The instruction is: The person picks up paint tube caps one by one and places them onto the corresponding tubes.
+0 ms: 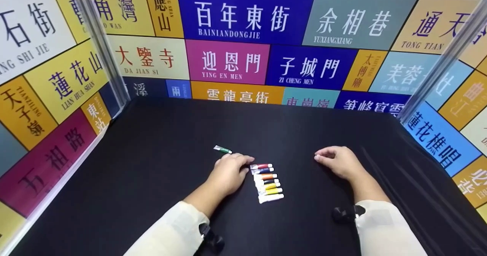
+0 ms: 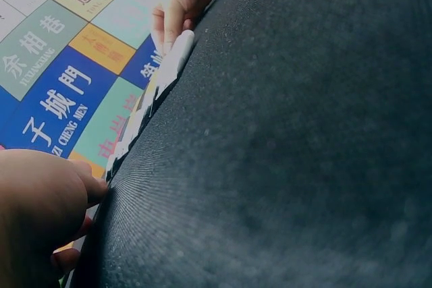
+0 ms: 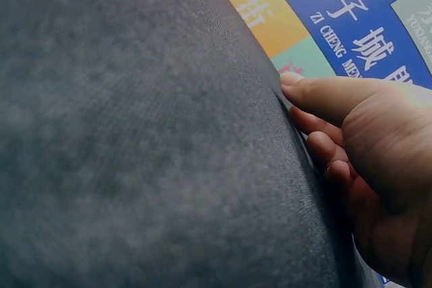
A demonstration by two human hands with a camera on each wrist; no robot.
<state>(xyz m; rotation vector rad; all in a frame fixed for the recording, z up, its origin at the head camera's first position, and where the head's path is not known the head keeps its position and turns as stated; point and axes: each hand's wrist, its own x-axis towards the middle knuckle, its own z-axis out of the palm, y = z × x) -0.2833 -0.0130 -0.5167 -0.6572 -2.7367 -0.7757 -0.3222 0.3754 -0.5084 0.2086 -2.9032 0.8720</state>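
Several small paint tubes with white caps lie in a column on the black cloth in the head view, among them a red tube (image 1: 261, 166), an orange tube (image 1: 267, 176), a yellow tube (image 1: 272, 191) and a white tube (image 1: 271, 198). My left hand (image 1: 230, 172) rests on the cloth at their left, its fingertips close to the red tube; I see nothing held in it. Just beyond that hand lies a lone green tube (image 1: 223, 149). My right hand (image 1: 338, 162) is well to the right of the tubes, fingers loosely bent, with nothing visible in it.
The black cloth (image 1: 171, 134) covers the table. Walls of colourful lettered panels (image 1: 243, 14) stand behind it and along both sides, with metal posts (image 1: 102, 46) at the corners. Creases (image 1: 384, 172) run through the cloth at the right.
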